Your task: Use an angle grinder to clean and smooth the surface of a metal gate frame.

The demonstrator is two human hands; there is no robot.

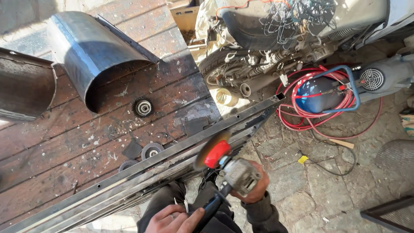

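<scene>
My right hand [255,193] grips the grey body of an angle grinder [235,170] with a red guard. Its disc [212,149] touches a long steel square tube [181,149] that runs diagonally along the edge of a wooden workbench [64,142]. My left hand [174,220] is at the bottom of the view, closed on the grinder's black side handle [211,209]. More steel bars [129,192] lie alongside the tube.
A curved sheet-metal piece [92,51] and another metal part [23,84] lie on the bench, with several grinding discs [143,107] near them. On the stone floor stand a blue air compressor [317,92] with a red hose [302,116] and a motorcycle [267,39].
</scene>
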